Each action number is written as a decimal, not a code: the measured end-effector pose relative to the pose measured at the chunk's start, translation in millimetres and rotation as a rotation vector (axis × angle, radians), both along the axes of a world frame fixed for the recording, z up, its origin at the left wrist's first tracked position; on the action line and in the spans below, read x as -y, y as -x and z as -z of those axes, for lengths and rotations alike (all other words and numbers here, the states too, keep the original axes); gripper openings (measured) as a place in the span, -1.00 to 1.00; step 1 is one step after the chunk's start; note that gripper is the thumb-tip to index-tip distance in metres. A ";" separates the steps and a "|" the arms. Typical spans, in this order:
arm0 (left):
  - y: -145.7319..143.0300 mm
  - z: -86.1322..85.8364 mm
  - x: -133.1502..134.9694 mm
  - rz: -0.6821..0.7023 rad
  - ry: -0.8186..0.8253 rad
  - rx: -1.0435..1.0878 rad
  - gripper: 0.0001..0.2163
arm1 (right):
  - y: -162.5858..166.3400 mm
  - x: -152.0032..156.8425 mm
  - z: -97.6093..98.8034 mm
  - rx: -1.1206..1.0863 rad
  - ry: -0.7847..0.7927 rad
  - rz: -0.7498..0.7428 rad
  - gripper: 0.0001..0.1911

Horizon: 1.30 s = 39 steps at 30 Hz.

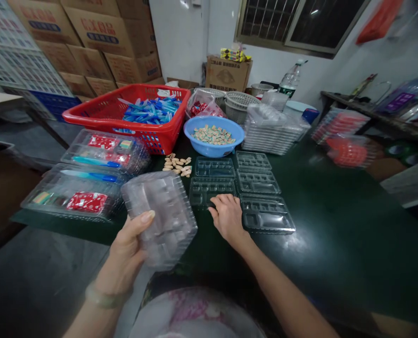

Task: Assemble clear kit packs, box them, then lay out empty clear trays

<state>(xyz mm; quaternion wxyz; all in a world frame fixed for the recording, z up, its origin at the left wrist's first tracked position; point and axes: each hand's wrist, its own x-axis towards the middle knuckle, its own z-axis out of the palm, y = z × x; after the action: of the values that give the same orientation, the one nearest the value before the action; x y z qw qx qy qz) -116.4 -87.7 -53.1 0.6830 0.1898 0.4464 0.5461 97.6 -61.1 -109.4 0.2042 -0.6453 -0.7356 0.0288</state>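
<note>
My left hand [133, 241] is wrapped round a stack of clear plastic trays [161, 216], tilted up over the table's near edge. On the dark green tabletop, my right hand [227, 217] has its curled fingers on the near edge of a compartment tray [209, 188]; the fingertips are partly hidden. Several matching trays lie flat in two columns, among them the front right one [267, 213] beside that hand. Beyond the left-hand stack sits a small pile of peanut-shaped pieces [177, 164].
Filled trays [85, 197] with red packets and blue pens are stacked on the left. Behind stand a red basket [124, 124] of blue pens, a blue bowl [214, 149] of small pieces, and a tall stack of clear trays [270, 131]. Cartons [99, 30] line the back.
</note>
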 end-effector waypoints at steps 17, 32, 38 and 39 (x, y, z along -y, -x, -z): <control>-34.0 -5.4 15.3 0.486 -0.459 -0.114 -0.54 | 19.7 64.1 -75.4 -1.189 0.632 -0.393 -0.80; -38.3 -20.9 17.6 0.414 -0.588 -0.448 -0.09 | 26.0 83.3 -86.0 -0.504 0.192 -0.343 -0.77; -16.6 -22.0 21.6 0.383 -0.405 -0.183 -0.24 | 29.0 98.8 -87.3 -0.889 0.199 -0.376 -0.71; -8.2 -20.2 19.1 0.308 -0.347 -0.172 -0.33 | 25.0 103.6 -87.5 -0.984 0.204 -0.336 -0.71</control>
<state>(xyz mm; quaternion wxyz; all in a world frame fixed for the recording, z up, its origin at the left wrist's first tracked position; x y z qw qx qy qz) -108.2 -106.8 -32.9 0.6747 0.4160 0.3683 0.4859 72.6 -164.7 -21.9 0.4539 -0.4453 -0.6397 0.4319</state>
